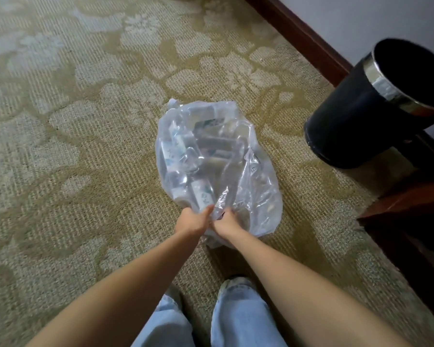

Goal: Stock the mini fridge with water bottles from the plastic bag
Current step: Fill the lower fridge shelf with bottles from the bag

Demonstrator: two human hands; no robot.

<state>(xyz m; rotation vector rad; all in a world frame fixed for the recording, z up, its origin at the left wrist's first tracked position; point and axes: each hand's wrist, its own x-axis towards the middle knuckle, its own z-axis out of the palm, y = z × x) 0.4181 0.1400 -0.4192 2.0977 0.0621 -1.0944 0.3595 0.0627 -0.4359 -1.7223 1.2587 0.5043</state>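
a clear plastic bag (217, 169) lies on the patterned carpet (73, 121) in the middle of the frame, its far end knotted and pointing toward the top, its near end gathered toward the bottom. through the thin film several water bottles (176, 149) show, lying on their sides and packed close together, their labels blurred. both hands meet at the near end of the bag, side by side and almost touching: the left hand (194, 221) has its fingers curled into the bunched plastic, and the right hand (227, 220) grasps the same bunch just beside it. two bare forearms run down to the lower corners of the frame, with pale blue jeans (238, 316) and shoe tips between them at the bottom edge. a black bin (353, 116) with a shiny metal rim stands at the upper right, near a dark wooden skirting board (301, 36) and well apart from the bag
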